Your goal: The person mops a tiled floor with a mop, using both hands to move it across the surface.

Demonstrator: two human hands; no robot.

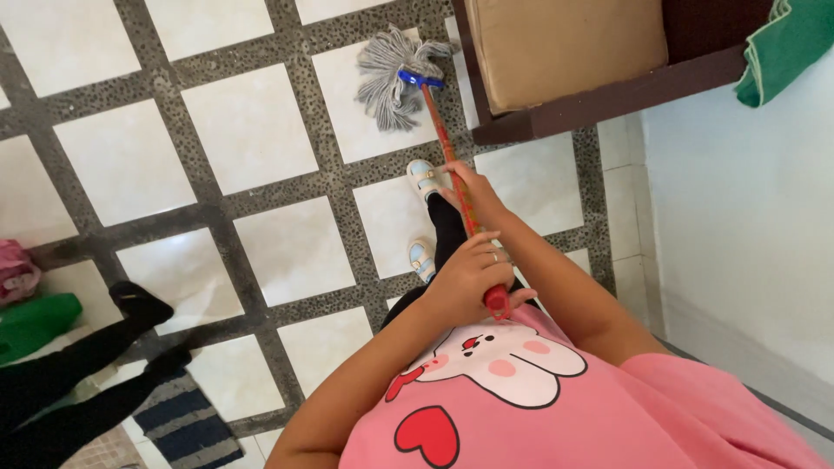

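A mop with a grey string head point(395, 76), a blue clamp and a red patterned handle point(447, 156) rests on the tiled floor point(252, 130). My left hand point(469, 280) is closed around the top end of the handle, close to my pink shirt. Further down the handle, my right hand point(473, 187) grips it above my feet, which are in light blue sandals point(423, 176). The mop head lies beside the corner of a dark wooden seat point(608, 100).
The wooden seat carries a tan cushion point(565, 43), with a green cloth point(782, 43) at its right. A white wall point(747, 217) runs along the right. Another person's black-clad legs point(87, 356) stand at the lower left near a striped mat point(187, 426) and green and pink items point(30, 317).
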